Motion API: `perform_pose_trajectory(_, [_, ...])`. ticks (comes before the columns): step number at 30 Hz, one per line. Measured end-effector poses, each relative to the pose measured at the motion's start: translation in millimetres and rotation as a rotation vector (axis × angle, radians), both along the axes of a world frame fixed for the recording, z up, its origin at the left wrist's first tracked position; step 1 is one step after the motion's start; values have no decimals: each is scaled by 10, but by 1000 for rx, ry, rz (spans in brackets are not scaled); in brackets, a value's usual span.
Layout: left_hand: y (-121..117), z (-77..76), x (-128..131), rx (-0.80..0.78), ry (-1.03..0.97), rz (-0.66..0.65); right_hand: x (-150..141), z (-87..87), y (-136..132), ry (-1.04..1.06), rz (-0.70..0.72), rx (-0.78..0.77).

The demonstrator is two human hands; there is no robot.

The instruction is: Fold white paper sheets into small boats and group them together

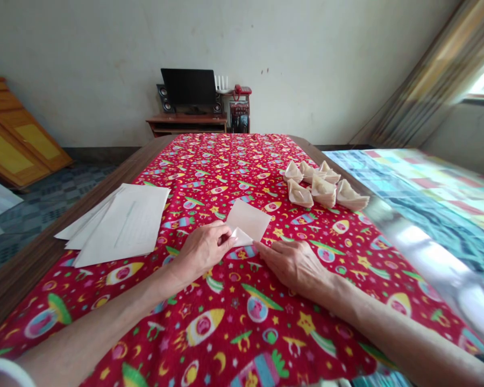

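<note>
Off-wht folded paper lies btwn both hands.

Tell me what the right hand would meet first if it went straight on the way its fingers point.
The small paper, most likely at its folded corner: the right hand has a fingertip there, though contact is unclear. Beyond it, the left hand would probably come next.

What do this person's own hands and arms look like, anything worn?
The left hand and right hand have no gloves or visible rings. Both forearms look bare. A curved white band crosses the left one near the picture's corner; I can't tell whether it is worn.
</note>
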State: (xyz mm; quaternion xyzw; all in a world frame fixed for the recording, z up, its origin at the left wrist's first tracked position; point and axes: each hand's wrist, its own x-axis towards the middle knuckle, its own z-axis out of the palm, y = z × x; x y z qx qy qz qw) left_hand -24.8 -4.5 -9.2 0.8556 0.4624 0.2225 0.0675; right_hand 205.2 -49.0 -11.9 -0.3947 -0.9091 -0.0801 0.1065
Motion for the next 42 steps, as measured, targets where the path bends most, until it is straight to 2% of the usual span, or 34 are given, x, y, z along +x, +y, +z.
perform_pose_trajectory(6, [27,3,14,-4,0,18,-22,37,-9,-36,-30,-41])
perform_pose_trajectory(21, [62,-1,16,-18,10,27,-34,11,11,32,-57,-58])
perform_pose_trajectory(28, [48,-30,28,-7,-62,69,-49,22,19,81,-84,-119])
perform_pose_trajectory(31, [-14,-20,42,42,-44,3,-54,33,17,104,-90,-140])
perform_pose_trajectory(36, [-104,32,54,127,119,-263,-47,37,28,116,-101,-163])
perform_pose_trajectory(38, [-121,53,57,141,190,-297,-46,36,36,111,-105,-179])
perform_pose_trajectory(42, [-164,97,70,118,298,-277,-50,40,44,107,-104,-211])
